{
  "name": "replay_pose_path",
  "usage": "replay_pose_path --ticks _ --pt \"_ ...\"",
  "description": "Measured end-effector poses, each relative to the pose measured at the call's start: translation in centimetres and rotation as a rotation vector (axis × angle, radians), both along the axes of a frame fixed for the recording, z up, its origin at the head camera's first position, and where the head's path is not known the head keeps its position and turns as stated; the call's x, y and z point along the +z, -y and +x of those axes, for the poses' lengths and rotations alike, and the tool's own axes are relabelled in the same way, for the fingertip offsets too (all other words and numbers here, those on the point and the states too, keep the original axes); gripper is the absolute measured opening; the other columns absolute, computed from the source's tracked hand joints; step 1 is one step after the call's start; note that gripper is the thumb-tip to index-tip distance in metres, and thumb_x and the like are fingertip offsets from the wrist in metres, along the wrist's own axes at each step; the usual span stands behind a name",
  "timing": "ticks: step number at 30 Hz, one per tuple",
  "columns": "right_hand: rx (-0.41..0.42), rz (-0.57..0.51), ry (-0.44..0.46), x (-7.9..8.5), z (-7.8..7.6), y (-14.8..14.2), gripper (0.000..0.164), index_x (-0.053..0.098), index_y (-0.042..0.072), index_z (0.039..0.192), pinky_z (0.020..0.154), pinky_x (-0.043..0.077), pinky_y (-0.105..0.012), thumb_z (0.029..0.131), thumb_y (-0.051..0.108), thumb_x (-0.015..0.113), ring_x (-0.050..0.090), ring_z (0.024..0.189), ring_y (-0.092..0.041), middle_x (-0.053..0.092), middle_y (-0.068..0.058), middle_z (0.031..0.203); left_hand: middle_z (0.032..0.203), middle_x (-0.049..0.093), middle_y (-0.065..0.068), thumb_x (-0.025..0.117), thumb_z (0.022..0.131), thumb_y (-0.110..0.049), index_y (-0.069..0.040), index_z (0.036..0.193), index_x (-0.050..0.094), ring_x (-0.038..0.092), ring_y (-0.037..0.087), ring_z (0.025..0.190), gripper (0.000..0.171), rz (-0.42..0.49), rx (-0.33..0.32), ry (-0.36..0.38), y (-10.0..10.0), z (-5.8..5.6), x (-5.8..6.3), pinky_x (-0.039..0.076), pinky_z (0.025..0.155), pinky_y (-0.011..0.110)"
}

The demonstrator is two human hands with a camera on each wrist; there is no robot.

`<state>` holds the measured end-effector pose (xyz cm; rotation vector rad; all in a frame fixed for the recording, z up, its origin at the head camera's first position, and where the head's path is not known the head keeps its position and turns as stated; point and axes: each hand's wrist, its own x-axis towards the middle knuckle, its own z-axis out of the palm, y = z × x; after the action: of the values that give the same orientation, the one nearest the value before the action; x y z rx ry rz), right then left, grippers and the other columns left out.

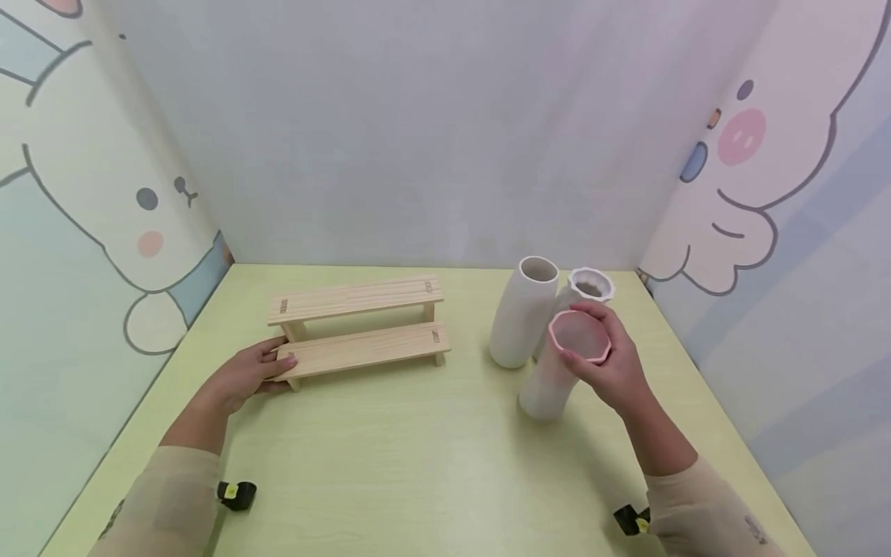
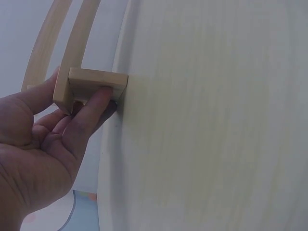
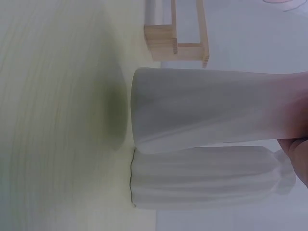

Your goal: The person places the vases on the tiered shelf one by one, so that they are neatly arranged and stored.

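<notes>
My left hand [image 1: 247, 373] grips the left end of the lower step of a two-tier wooden stand [image 1: 365, 350]. In the left wrist view the thumb lies on top and a finger presses the wooden leg [image 2: 98, 77] under the board. My right hand [image 1: 616, 362] holds a pink-to-white vase [image 1: 548, 387] by its rim, thumb on the near side and fingers at the back. The vase leans, its base close over the table with a shadow below. Behind it are a smooth white vase [image 1: 518, 325] and a ribbed white vase [image 3: 202, 178] with a scalloped rim.
The pale yellow-green table [image 1: 418, 472] runs back to a plain light curtain [image 1: 390, 139]. Cartoon-printed panels flank it on the left [image 1: 76, 309] and right [image 1: 786, 309]. A small black-and-yellow device [image 1: 237, 495] sits by the left sleeve, and a similar one [image 1: 629, 520] by the right.
</notes>
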<state>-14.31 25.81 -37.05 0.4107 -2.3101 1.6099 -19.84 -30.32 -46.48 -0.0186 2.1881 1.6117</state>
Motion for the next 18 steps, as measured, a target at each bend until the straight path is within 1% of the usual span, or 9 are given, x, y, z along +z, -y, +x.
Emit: replay_pose_path --ticks 4,9,18 --pt "0.031 -0.006 -0.005 0.1 0.0 0.5 0.065 0.048 0.007 0.137 0.071 0.056 -0.020 0.079 -0.004 0.075 0.058 0.097 -0.013 0.058 0.000 0.114 0.155 0.025 0.032 0.060 0.098 -0.037 -0.004 0.158 0.004 0.061 0.015 0.114 0.088 -0.001 0.002 0.000 0.1 -0.1 -0.1 0.057 0.092 0.036" --pt "0.051 -0.001 0.002 0.2 0.1 1.1 0.065 0.048 0.008 0.137 0.071 0.057 -0.023 0.079 -0.003 0.076 0.059 0.097 -0.015 0.058 -0.001 0.115 0.155 0.025 0.031 0.060 0.098 -0.036 -0.004 0.158 0.004 0.061 0.016 0.114 0.089 0.001 0.008 0.004 0.1 -0.2 -0.2 0.057 0.092 0.036" --pt "0.078 -0.020 -0.004 0.3 0.0 2.2 0.064 0.049 0.007 0.135 0.071 0.057 -0.023 0.078 -0.003 0.076 0.060 0.095 -0.017 0.059 -0.002 0.115 0.155 0.024 0.033 0.058 0.099 -0.034 -0.002 0.157 0.002 0.063 0.013 0.110 0.087 0.008 0.003 -0.002 -0.1 0.1 0.0 0.057 0.092 0.037"
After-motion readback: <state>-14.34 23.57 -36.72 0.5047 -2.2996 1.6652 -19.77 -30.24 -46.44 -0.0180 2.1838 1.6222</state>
